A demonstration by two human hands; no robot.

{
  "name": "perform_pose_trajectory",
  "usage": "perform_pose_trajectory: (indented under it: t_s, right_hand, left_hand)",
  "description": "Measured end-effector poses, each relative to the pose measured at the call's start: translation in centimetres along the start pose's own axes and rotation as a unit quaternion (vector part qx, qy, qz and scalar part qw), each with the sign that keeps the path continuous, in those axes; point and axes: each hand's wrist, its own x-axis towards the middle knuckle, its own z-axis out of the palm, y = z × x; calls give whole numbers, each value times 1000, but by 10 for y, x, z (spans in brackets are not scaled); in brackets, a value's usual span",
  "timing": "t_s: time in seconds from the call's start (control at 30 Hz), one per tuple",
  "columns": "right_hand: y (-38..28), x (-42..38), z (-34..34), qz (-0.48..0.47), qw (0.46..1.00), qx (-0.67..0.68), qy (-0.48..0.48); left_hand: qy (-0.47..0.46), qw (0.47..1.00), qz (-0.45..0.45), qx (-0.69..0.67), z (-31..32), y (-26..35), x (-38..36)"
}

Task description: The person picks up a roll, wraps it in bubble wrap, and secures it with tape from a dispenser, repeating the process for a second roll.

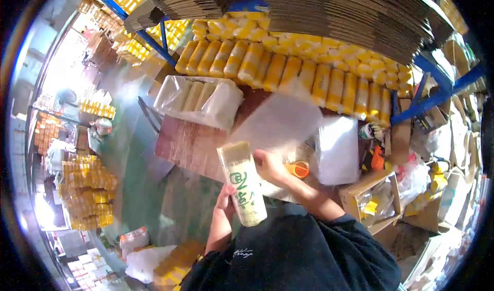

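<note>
My left hand [225, 200] is wrapped around the lower left side of a pale cylindrical pack [244, 185] with green lettering and a clear film look. The pack is held tilted in front of my chest, above the near edge of the table. Beside its upper right edge is my right hand [268, 166], with curled fingers; what they hold, if anything, is hidden. A white sheet [280, 118] lies on the table [193, 144] beyond the hands. Close to the right forearm is an orange ring-shaped item [298, 169], perhaps a tape roll or a handle.
A plastic-lined box [198, 101] with several pale rolls stands at the table's left. Yellow wrapped packs [288, 74] line the back below stacked cardboard [339, 13]. At right are a white stack [338, 149], a wooden box [373, 198] and a blue frame [437, 98].
</note>
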Motion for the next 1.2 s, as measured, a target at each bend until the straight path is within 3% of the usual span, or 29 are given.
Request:
perform_pose_trajectory:
  t_s: [0.03,0.07,0.13,0.2,0.23,0.3,0.33,0.43,0.47,0.57,0.6,0.7,0.73,0.83,0.87,0.97,1.03,1.1,1.13,1.2]
  right_hand:
    - [-3,-12,10,-35,997,66,-6]
    - [-5,-24,8,38,993,90,-63]
    - [45,-27,28,45,974,209,-80]
    - [63,-38,27,62,954,277,-97]
    - [52,-44,18,135,916,368,-80]
    - [34,-45,-2,189,923,334,21]
    - [42,-40,-6,158,950,268,31]
    - [15,-40,-25,91,973,210,12]
    - [-3,-44,-35,107,980,167,15]
    - [23,-31,-23,10,973,217,82]
    - [8,-37,-31,-14,967,255,24]
    - [-17,-46,-36,-91,976,196,-11]
    - [-23,-49,-44,-84,987,133,-28]
    - [-31,-53,-47,-100,988,115,-19]
    - [-30,-52,-43,-105,990,72,55]
    - [-22,-43,-50,-12,987,31,160]
    - [8,-30,-54,-4,981,-9,194]
    - [30,-21,-54,-20,973,-60,222]
    - [7,-26,-62,28,976,-85,199]
    - [-5,-26,-61,11,981,-53,185]
  left_hand:
    - [-21,1000,11,12,0,-9,-6]
    - [31,999,18,19,3,-20,-15]
    - [138,990,29,30,10,-34,-30]
    - [153,986,54,26,4,-48,-39]
    - [157,986,54,23,8,-51,-43]
    - [165,985,54,16,19,-55,-50]
    - [165,985,49,12,43,-50,-56]
    - [90,994,31,53,24,-49,-55]
    - [64,995,29,76,20,-49,-54]
    - [37,992,29,118,40,-45,-52]
    - [30,990,23,138,39,-45,-52]
    - [17,984,1,179,33,-45,-53]
    - [11,982,-9,190,31,-45,-51]
    - [20,984,-18,174,58,-42,-44]
    - [27,988,-23,153,65,-42,-45]
    - [-1,991,-37,126,44,-46,-45]
    - [4,997,-21,68,79,-31,-58]
    - [-86,992,-29,90,69,-22,-57]
    - [-129,986,-32,101,70,-17,-56]
    - [-63,997,-24,47,104,-17,-58]
